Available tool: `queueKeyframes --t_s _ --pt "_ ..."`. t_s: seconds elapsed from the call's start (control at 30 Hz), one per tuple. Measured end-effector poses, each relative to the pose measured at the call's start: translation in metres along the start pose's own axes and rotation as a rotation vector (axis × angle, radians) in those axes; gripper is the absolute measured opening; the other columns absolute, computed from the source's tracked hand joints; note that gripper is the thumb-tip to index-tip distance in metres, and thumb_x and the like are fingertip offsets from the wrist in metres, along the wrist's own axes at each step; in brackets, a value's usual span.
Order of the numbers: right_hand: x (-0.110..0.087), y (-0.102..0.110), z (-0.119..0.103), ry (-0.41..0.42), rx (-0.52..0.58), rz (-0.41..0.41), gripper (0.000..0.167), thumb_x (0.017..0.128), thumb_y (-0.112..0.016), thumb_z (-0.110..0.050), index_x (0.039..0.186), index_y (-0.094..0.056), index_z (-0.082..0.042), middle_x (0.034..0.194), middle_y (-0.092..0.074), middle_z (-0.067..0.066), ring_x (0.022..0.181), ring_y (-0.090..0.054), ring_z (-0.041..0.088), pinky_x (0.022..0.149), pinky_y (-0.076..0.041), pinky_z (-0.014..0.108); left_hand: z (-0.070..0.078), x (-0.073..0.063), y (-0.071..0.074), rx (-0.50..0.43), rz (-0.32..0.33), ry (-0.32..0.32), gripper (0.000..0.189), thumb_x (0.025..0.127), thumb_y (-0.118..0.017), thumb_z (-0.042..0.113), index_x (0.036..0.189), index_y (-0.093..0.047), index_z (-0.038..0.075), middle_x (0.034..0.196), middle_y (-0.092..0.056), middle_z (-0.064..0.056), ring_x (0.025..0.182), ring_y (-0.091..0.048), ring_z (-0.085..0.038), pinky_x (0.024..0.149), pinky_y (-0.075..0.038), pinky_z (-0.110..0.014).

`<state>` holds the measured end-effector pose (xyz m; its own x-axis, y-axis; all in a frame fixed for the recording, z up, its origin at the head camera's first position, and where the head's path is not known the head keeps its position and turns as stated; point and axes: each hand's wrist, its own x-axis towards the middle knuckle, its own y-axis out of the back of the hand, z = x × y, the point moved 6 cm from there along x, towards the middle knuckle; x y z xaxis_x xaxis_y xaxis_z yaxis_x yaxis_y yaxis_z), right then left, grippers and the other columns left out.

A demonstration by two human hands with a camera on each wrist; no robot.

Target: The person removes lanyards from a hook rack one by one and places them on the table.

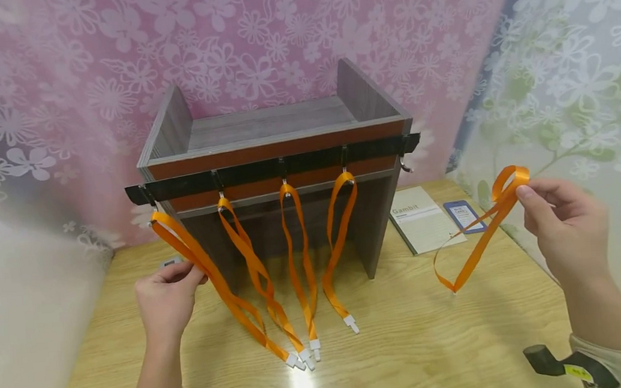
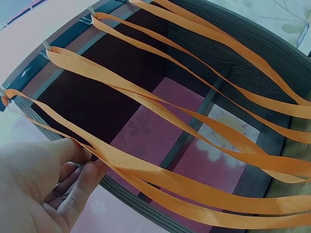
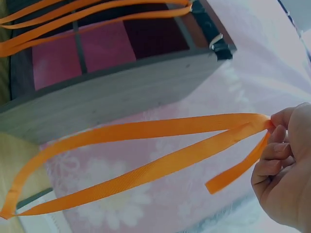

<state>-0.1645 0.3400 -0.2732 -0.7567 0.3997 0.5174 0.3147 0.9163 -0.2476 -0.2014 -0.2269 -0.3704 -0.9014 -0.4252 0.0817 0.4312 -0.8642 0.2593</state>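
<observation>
My right hand point(image 1: 572, 224) pinches an orange lanyard point(image 1: 479, 251) between thumb and fingers, off to the right of the rack. Its strap hangs in a long loop, with a short loop above the fingertips. In the right wrist view the same lanyard point(image 3: 131, 177) stretches left from the hand point(image 3: 284, 170). At the rack's left side, my left hand point(image 1: 169, 300) pinches the leftmost hanging lanyard point(image 1: 201, 259) partway below its hook. Beside it, three more lanyards, among them one with a twisted strap point(image 1: 256, 267), hang from hooks, white clips at their lower ends.
A black hook rail point(image 1: 308, 163) runs across the grey wooden rack point(image 1: 374, 93), with a metal hook point(image 1: 406, 164) at its right end. On the wooden table point(image 1: 407, 343) lie a notebook point(image 1: 423, 219) and a blue-framed card holder point(image 1: 465, 216). Floral fabric point(image 1: 256, 35) stands behind.
</observation>
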Motion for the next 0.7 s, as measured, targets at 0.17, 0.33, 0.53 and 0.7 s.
queueKeyframes --t_s 0.17,0.33,0.53,0.7 --pt "-0.002 0.013 0.008 -0.025 0.018 0.018 0.007 0.089 -0.061 0.016 0.088 -0.068 0.013 0.059 -0.058 0.005 0.046 -0.033 0.015 0.049 -0.015 0.029 0.002 -0.001 0.0 0.002 -0.004 0.003 0.024 0.084 -0.081 0.021 0.093 -0.08 -0.001 0.059 -0.07 0.015 0.064 -0.07 -0.005 0.053 -0.049 -0.021" --pt "-0.004 0.021 0.013 -0.019 -0.01 0.022 0.005 0.089 -0.063 0.014 0.09 -0.067 0.017 0.06 -0.058 0.006 0.046 -0.033 0.014 0.048 -0.016 0.028 0.002 -0.001 0.001 -0.013 -0.004 0.019 0.024 0.084 -0.082 0.023 0.092 -0.08 0.001 0.058 -0.069 0.014 0.057 -0.067 -0.009 0.043 -0.044 -0.023" --pt "-0.013 0.032 0.021 -0.073 -0.14 0.071 0.005 0.09 -0.065 0.01 0.09 -0.069 0.012 0.058 -0.056 0.002 0.045 -0.034 0.014 0.046 -0.016 0.029 0.002 -0.001 0.001 -0.015 -0.01 0.02 0.021 0.084 -0.081 0.022 0.09 -0.08 0.002 0.058 -0.069 0.014 0.049 -0.062 -0.011 0.041 -0.044 -0.023" --pt "-0.019 0.039 0.029 -0.085 -0.132 0.046 0.006 0.091 -0.063 0.01 0.092 -0.069 0.012 0.054 -0.052 0.001 0.046 -0.033 0.014 0.04 -0.01 0.028 0.002 -0.002 0.001 -0.016 -0.004 -0.001 0.021 0.084 -0.081 0.02 0.09 -0.08 0.0 0.058 -0.069 0.014 0.048 -0.061 -0.011 0.041 -0.043 -0.022"
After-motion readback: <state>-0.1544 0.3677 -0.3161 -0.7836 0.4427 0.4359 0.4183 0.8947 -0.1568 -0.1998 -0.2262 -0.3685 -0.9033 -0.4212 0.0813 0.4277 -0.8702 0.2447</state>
